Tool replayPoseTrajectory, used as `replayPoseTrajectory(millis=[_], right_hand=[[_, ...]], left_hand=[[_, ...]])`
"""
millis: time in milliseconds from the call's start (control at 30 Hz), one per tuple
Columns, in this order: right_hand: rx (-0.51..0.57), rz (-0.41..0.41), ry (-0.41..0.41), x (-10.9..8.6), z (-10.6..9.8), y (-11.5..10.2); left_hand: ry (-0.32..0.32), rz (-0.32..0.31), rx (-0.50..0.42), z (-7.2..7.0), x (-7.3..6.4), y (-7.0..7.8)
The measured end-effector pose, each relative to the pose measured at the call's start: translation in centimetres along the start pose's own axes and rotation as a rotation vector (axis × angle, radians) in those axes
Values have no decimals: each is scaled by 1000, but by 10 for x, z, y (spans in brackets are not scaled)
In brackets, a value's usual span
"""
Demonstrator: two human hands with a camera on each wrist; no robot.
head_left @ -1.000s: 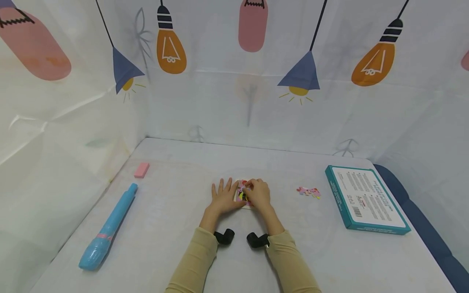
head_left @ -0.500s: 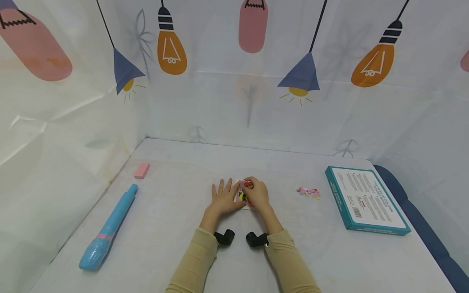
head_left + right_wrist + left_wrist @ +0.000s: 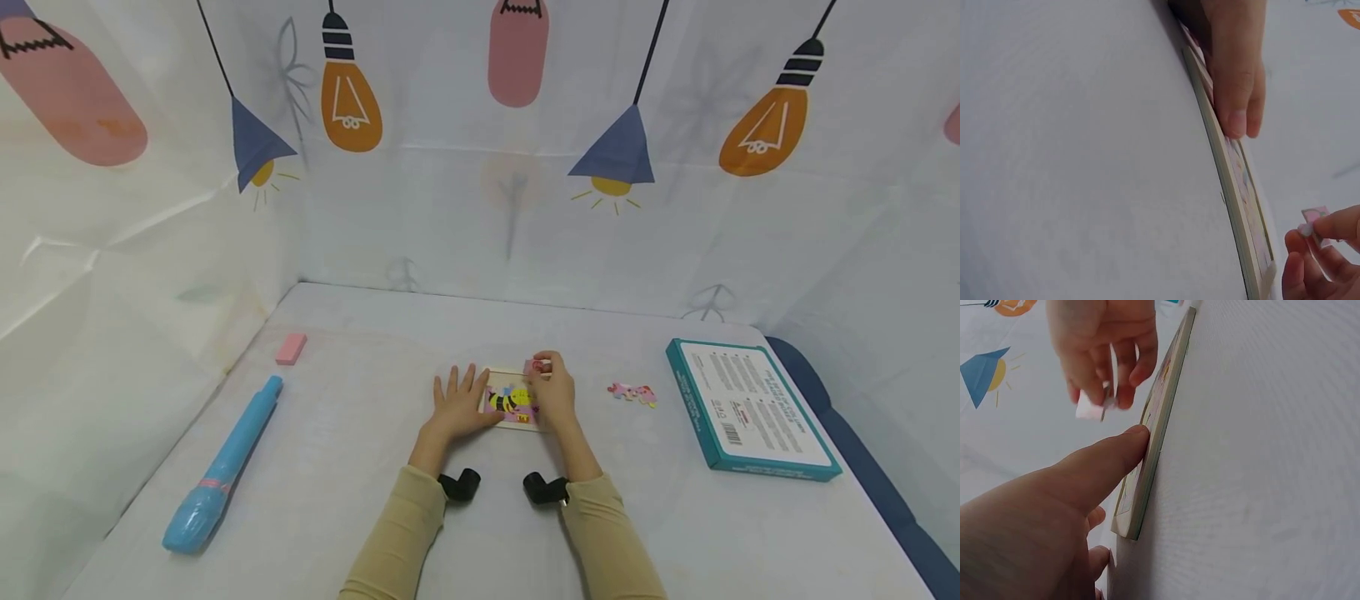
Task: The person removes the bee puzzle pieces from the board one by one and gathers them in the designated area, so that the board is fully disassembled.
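Evidently, the board (image 3: 510,425) is laid flat on the counter (image 3: 337,500), straight in front of the person, where it can be reached from either side. It is steadied at its left by the left hand (image 3: 453,410): the fingers are spread beside it, and the thumb is laid across its near left part, presumably so that sliding is prevented while most of the bee (image 3: 508,400) printed on its face is left uncovered. A piece (image 3: 534,367) is pinched in the right hand (image 3: 553,392) by the fingertips, over by the far right corner; in both wrist views it is shown lifted off, apart from the board. With only a small part of it covered, its print can probably be read and its angle easily altered, though exactly which fingers are pressed against it cannot be fully told. More pieces (image 3: 632,394) are set in a small cluster to the right, well apart from the board, perhaps so that they are kept handy without crowding the work; how many there are cannot be made out. Beyond them, the box (image 3: 757,408) is laid flat near the counter's right edge, text side up, and the blue toy (image 3: 225,467) and pink block (image 3: 291,348) are placed far left, seemingly out of the way.
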State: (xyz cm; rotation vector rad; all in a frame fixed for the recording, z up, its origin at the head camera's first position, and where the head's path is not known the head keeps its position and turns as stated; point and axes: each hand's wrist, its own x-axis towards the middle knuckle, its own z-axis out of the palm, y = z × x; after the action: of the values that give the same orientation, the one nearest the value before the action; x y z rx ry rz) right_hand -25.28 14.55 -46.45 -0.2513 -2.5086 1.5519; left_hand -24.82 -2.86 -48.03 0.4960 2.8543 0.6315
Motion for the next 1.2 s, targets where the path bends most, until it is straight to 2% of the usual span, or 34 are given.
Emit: replayPoseTrajectory(millis=[233, 400, 600, 900, 1200], right_hand=[[-59, 9, 74, 3, -22, 15], [-51, 75, 120, 3, -36, 24], [-62, 106, 180, 2, -50, 30], [-90, 140, 239, 0, -68, 40], [-130, 182, 355, 0, -79, 47]], left_hand=[[0, 3, -56, -4, -4, 3], [-18, -5, -42, -4, -6, 2], [-19, -7, -41, -5, -6, 2], [-22, -7, -44, -7, -8, 4], [-16, 0, -37, -7, -7, 4]])
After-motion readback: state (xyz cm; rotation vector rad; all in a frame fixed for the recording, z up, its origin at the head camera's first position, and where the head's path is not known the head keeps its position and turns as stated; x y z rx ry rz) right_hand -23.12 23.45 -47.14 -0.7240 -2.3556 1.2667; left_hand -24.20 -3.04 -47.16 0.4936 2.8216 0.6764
